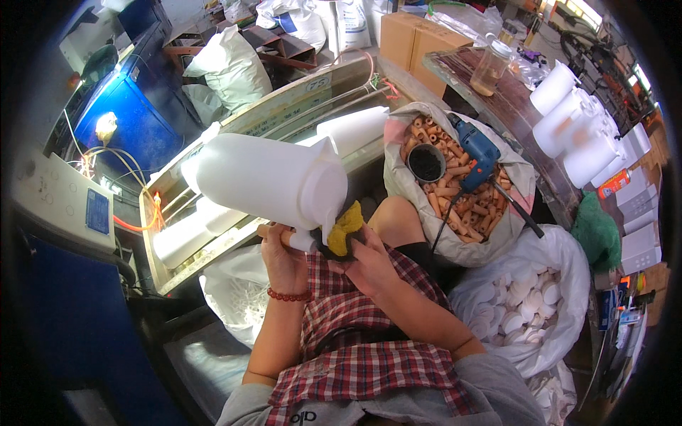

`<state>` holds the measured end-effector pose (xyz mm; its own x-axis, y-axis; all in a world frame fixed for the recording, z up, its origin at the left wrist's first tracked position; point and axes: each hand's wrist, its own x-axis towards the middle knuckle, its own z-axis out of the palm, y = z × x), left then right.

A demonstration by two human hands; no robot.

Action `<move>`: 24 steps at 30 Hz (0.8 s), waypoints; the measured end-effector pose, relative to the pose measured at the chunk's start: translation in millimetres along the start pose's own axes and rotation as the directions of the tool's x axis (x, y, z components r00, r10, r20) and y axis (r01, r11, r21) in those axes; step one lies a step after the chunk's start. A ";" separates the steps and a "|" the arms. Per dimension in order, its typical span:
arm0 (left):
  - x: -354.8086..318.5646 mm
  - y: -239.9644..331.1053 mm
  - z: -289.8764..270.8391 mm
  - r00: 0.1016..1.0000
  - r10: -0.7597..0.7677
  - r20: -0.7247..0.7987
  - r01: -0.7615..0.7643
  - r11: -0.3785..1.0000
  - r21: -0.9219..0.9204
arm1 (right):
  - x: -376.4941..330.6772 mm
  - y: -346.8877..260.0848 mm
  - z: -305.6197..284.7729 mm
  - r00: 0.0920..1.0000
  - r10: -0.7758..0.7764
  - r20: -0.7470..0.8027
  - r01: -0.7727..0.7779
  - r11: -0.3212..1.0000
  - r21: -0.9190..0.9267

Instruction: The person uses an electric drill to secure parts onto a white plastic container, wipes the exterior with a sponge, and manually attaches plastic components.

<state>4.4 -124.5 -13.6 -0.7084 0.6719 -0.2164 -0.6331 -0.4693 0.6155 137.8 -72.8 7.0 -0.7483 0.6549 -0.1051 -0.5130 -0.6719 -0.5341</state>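
Observation:
A large white plastic jug point(249, 174) lies sideways in front of me, its spouted end toward my lap. My left hand point(283, 259) is closed round its handle, where a tan sleeve point(264, 231) shows beside white plastic. My right hand point(373, 264) is closed on a crumpled yellow-and-black cloth point(347, 228), pressed near the jug's spouted end. The fingertips and the exact contact under the cloth are hidden.
A long wooden crate point(280, 117) holds more white jugs. At right, a sack point(394, 145) of tan sleeves carries a blue drill point(479, 150) and a dark-filled cup point(426, 163). A bag point(579, 266) of white discs sits nearer. White jugs point(579, 124) stand by the right bench point(522, 131).

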 end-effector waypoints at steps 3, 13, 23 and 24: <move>7.4 -4.1 -24.2 0.992 0.073 0.105 -0.074 0.997 0.006 | -2.9 -4.2 8.6 0.998 0.025 -0.062 -0.025 1.000 0.006; -8.6 -9.2 4.7 0.996 -0.056 0.072 0.058 0.998 -0.029 | -4.1 -5.4 11.4 0.985 -0.030 -0.168 0.031 0.999 0.008; -4.8 -12.1 -1.1 0.990 -0.079 0.119 0.086 0.995 -0.055 | -7.8 -4.2 13.6 0.978 -0.087 -0.190 0.068 0.992 -0.103; -5.7 -12.1 -1.1 0.990 -0.081 0.113 0.087 0.995 -0.046 | -8.5 -5.9 14.1 0.980 -0.091 -0.176 0.071 0.991 -0.115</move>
<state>15.7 -123.3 -20.6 -0.6149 0.7681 -0.1789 -0.7061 -0.4352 0.5587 141.3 -79.2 22.9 -0.6127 0.7640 -0.2023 -0.5130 -0.5792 -0.6335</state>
